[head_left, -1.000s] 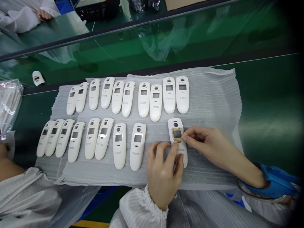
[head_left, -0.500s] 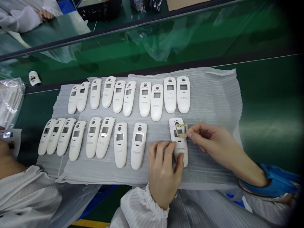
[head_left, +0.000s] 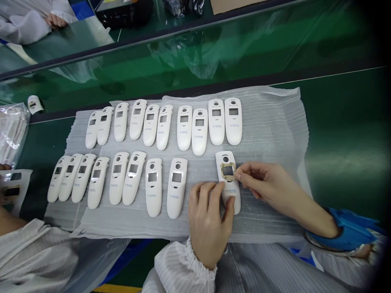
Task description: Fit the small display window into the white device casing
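A white device shell point(head_left: 231, 194) lies by itself at the right end of the front row on a foam sheet point(head_left: 269, 138). My left hand point(head_left: 210, 221) steadies its lower part, thumb on the right edge and fingertips on the left. Pinched by one edge in my right hand point(head_left: 259, 179) is a thin yellowish frame-shaped piece point(head_left: 227, 178). It lies over the shell's display window, around the dark opening; whether it touches all round cannot be made out.
Several similar shells stand in two rows, such as one in the back row point(head_left: 233, 122) and one in front point(head_left: 177, 187). At left are another person's sleeve point(head_left: 36, 252), a plastic bag point(head_left: 12, 126) and a lone white part point(head_left: 34, 104). A glass-like barrier point(head_left: 183, 53) runs behind.
My right hand has moved slightly left, bringing the yellowish frame from the window's right side to around it. At far left, the other person's sheet with dark pieces shows more.
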